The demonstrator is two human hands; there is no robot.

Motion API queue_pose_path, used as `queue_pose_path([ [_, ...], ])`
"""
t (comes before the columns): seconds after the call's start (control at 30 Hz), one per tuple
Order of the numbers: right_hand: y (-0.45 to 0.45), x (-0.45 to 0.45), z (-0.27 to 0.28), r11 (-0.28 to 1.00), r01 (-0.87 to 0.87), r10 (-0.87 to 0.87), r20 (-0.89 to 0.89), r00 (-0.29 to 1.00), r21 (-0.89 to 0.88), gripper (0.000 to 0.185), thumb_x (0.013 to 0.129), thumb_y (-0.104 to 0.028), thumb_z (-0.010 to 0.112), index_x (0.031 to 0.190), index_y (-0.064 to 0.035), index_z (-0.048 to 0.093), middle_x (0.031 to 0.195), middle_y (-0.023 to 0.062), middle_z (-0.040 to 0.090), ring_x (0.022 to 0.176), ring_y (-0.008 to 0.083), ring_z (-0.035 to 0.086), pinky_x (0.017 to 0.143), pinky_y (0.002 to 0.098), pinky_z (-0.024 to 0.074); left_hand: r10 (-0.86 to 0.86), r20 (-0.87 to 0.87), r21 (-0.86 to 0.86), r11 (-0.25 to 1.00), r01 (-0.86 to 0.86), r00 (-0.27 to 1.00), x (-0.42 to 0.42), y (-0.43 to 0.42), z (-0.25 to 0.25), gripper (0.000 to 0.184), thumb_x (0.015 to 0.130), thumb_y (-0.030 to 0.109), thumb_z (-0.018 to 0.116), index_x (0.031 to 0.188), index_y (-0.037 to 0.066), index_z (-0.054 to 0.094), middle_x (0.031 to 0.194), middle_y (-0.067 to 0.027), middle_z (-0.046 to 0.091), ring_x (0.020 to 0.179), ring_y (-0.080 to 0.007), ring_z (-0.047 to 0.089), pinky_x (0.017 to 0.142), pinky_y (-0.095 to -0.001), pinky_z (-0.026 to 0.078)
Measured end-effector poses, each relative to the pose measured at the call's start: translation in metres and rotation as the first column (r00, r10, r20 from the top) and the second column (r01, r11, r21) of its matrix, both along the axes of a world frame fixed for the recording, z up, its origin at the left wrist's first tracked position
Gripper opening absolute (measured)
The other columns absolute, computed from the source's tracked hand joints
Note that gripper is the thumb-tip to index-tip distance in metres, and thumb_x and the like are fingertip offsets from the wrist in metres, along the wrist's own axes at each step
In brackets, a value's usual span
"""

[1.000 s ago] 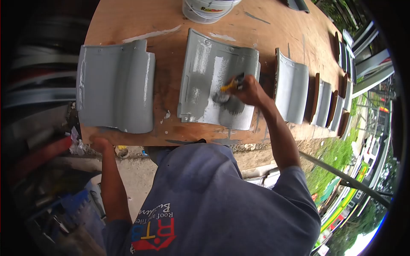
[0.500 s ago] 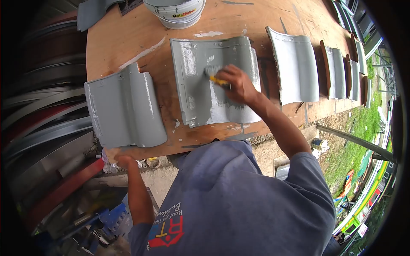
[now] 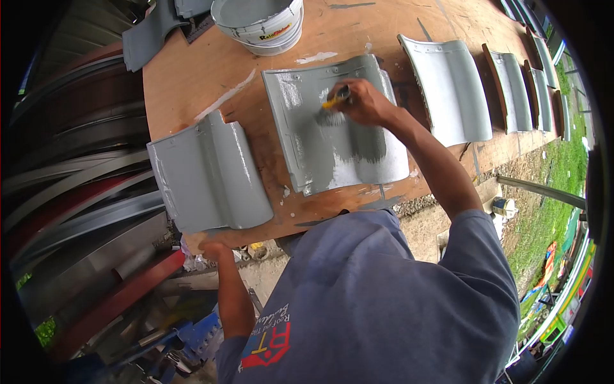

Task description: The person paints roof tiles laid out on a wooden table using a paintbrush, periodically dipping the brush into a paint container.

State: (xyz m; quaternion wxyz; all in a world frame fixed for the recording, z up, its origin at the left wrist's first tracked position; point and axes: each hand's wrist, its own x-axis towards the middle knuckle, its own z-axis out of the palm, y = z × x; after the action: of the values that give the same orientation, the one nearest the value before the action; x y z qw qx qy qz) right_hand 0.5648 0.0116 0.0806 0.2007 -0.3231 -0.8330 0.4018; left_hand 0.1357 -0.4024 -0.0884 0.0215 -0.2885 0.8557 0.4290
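Lower left: left hand at table edge, cannot tell its grip. Above it, near tile looks fully coated. Centre: second tile mostly grey, pale lower strip seemingly left; right hand, grip closed round brush.

A curved roof tile is lying wavy face up on the tabletop, its ridge running along the right side. Grey paint is covering most of it, glistening in wet streaks on the left, while a ragged-edged whitish patch is showing at the near right. A yellow-handled paintbrush is slanting over the tile's middle, its grey-coated bristles spreading and apparently touching the painted surface.
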Motion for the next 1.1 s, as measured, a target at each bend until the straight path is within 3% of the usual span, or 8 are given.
queue_pose_path([
  [0.2, 0.037, -0.026, 0.004, 0.894, 0.134, -0.074, -0.153, 0.985, 0.427, 0.018, 0.084, -0.007, 0.078, 0.1, -0.0044, 0.073, 0.096, 0.0154, 0.072, 0.089, 0.0375, 0.069, 0.078, 0.0411, 0.056, 0.025, -0.049, 0.102, 0.995, -0.02, 0.998, 0.008, 0.008, 0.01, 0.065, 0.093, 0.041, 0.047, 0.121, -0.016, 0.061, 0.122, -0.0325, 0.067, 0.108, -0.0468, 0.069, 0.089, -0.0561, 0.059],
  [0.33, 0.023, -0.025, -0.001, 0.885, 0.184, -0.112, -0.188, 0.976, 0.428, 0.018, 0.084, -0.007, 0.078, 0.101, -0.0043, 0.073, 0.098, 0.0146, 0.071, 0.091, 0.0361, 0.068, 0.078, 0.0417, 0.0561, -0.031, -0.016, 0.061, 0.998, 0.032, 0.999, 0.006, 0.001, 0.009, 0.067, 0.094, 0.042, 0.046, 0.123, -0.017, 0.059, 0.125, -0.035, 0.064, 0.11, -0.0479, 0.068, 0.091, -0.0578, 0.057],
  [0.63, -0.057, 0.015, 0.015, 0.991, -0.059, 0.053, 0.058, 0.997, 0.117, 0.024, 0.081, -0.004, 0.082, 0.104, -0.0023, 0.073, 0.099, 0.0146, 0.071, 0.089, 0.0331, 0.071, 0.078, 0.0395, 0.058, -0.027, 0.02, 0.023, 0.999, 0.027, 0.999, 0.005, 0.001, 0.006, 0.071, 0.097, 0.046, 0.04, 0.126, -0.016, 0.058, 0.129, -0.0375, 0.061, 0.116, -0.0509, 0.064, 0.1, -0.0595, 0.052],
  [0.7, -0.059, 0.018, 0.026, 0.988, -0.085, 0.101, 0.118, 0.988, -0.132, 0.023, 0.082, -0.004, 0.082, 0.104, -0.0017, 0.074, 0.103, 0.0147, 0.073, 0.091, 0.0328, 0.072, 0.079, 0.0386, 0.0583, -0.021, 0.047, -0.024, 0.999, 0.022, 0.999, 0.005, 0.003, 0.009, 0.071, 0.097, 0.047, 0.04, 0.126, -0.015, 0.058, 0.13, -0.0372, 0.061, 0.116, -0.051, 0.064, 0.1, -0.0595, 0.052],
  [0.83, -0.03, 0.006, 0.035, 0.989, 0.092, -0.089, 0.031, 0.996, -0.116, 0.02, 0.084, -0.005, 0.081, 0.102, -0.0017, 0.074, 0.106, 0.0144, 0.074, 0.094, 0.0321, 0.073, 0.081, 0.038, 0.0583, -0.016, 0.047, -0.046, 0.999, 0.018, 0.999, 0.008, 0.005, 0.014, 0.073, 0.097, 0.049, 0.04, 0.127, -0.015, 0.058, 0.13, -0.0362, 0.062, 0.116, -0.0509, 0.064, 0.1, -0.0592, 0.052],
  [0.9, -0.008, -0.008, 0.03, 0.947, 0.258, -0.226, -0.174, 0.958, 0.193, 0.019, 0.084, -0.006, 0.081, 0.102, -0.0021, 0.075, 0.105, 0.0145, 0.074, 0.093, 0.0336, 0.072, 0.081, 0.0391, 0.0585, -0.011, 0.047, -0.046, 0.999, 0.013, 0.999, 0.005, 0.003, 0.011, 0.073, 0.097, 0.049, 0.041, 0.129, -0.015, 0.056, 0.13, -0.0361, 0.062, 0.116, -0.0506, 0.064, 0.099, -0.0588, 0.053],
  [1.03, 0.001, -0.022, 0.003, 0.924, 0.299, -0.242, -0.241, 0.94, 0.239, 0.02, 0.083, -0.005, 0.08, 0.102, -0.0029, 0.075, 0.104, 0.0148, 0.073, 0.093, 0.0351, 0.071, 0.081, 0.0401, 0.0582, -0.042, 0.045, -0.041, 0.998, 0.044, 0.998, 0.003, -0.001, 0.007, 0.072, 0.098, 0.047, 0.043, 0.131, -0.016, 0.054, 0.13, -0.0368, 0.061, 0.117, -0.05, 0.064, 0.098, -0.0576, 0.054],
  [1.1, -0.016, -0.019, -0.005, 0.929, 0.158, -0.126, -0.117, 0.985, 0.336, 0.021, 0.081, -0.003, 0.08, 0.102, -0.0035, 0.076, 0.103, 0.0149, 0.072, 0.095, 0.0359, 0.069, 0.08, 0.0416, 0.0577, -0.037, 0.023, -0.012, 0.999, 0.037, 0.999, 0.003, 0.0, 0.006, 0.072, 0.098, 0.047, 0.043, 0.131, -0.016, 0.054, 0.13, -0.0371, 0.061, 0.116, -0.05, 0.065, 0.098, -0.0574, 0.054],
])
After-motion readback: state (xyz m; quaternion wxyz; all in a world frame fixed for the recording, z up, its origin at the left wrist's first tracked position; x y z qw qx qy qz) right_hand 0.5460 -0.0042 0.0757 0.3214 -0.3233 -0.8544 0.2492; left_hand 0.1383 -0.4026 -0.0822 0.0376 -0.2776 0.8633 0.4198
